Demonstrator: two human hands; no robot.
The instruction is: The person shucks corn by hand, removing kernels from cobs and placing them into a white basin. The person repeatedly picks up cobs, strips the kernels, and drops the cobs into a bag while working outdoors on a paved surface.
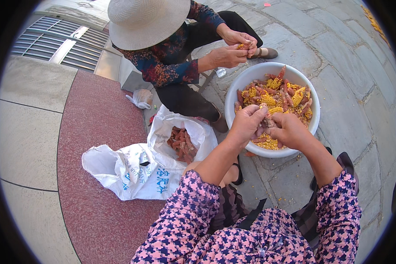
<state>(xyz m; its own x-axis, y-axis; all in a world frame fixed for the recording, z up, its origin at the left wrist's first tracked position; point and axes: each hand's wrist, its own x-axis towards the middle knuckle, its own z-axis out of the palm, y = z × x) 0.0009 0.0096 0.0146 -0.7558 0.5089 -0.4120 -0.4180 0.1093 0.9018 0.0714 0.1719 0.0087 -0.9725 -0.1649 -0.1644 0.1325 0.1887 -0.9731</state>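
Note:
My left hand [249, 122] and my right hand [288, 129] grip the two ends of one corn cob [269, 121], held above the near half of a large pale plastic basin [313, 123]. The cob looks mostly stripped and reddish, with a few pale kernels near my left fingertips. Inside the basin lie reddish bare cobs [285, 99], partly stripped yellow ears [298, 96] and loose yellow kernels [269, 144]. My hands and forearms hide part of the basin's near side.
Across from me sits a person in a wide-brimmed hat [148, 23], whose hands [236, 49] hold a partly stripped ear. An open white woven sack [158, 128] of bare cobs stands left, beside another white sack [125, 171] bearing blue writing. Stone paving [343, 109] surrounds the basin.

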